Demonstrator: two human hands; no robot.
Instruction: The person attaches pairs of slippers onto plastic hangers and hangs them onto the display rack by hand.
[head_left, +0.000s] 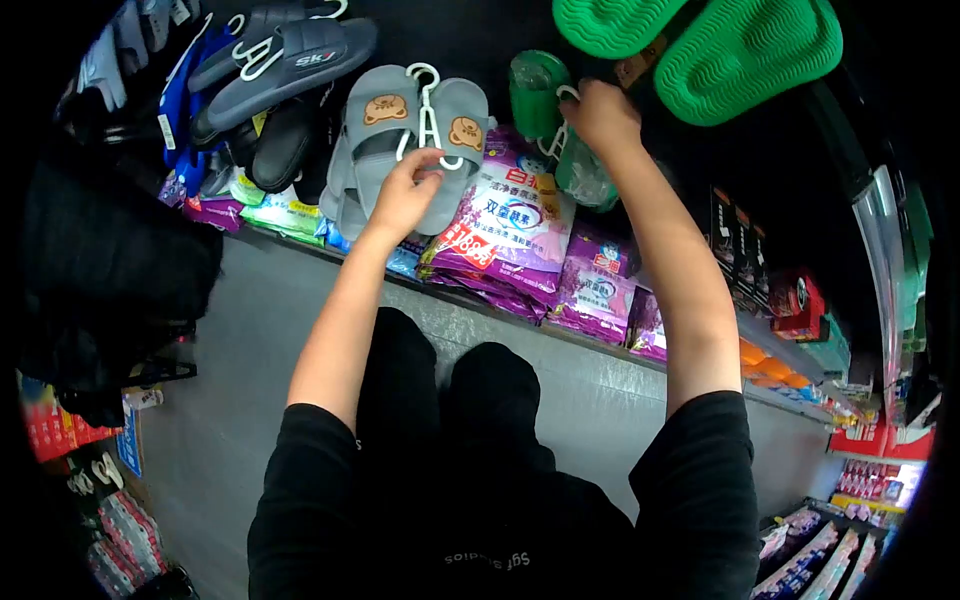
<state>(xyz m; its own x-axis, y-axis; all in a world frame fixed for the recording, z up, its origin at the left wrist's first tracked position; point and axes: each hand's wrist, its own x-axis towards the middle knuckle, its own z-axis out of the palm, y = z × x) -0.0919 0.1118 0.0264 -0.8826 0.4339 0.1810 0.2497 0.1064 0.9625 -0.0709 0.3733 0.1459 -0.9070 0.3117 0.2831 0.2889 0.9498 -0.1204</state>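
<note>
My left hand [408,192] is closed at the lower part of a white hanger [428,115] that carries grey slippers [375,125] with brown bear patches. Further right, my right hand [606,118] has its fingers closed at the top of another white hanger [556,143]. Green slippers [538,95] in clear wrap hang on that one, partly behind my hand and wrist. Between and below both hands lie purple detergent bags [515,225] in a stack.
Dark grey slippers [300,65] hang at the upper left, and large green slippers [745,60] at the upper right. More purple bags [593,285] line the shelf edge. Boxes [795,305] stand at right. Grey floor [260,330] lies below the shelf.
</note>
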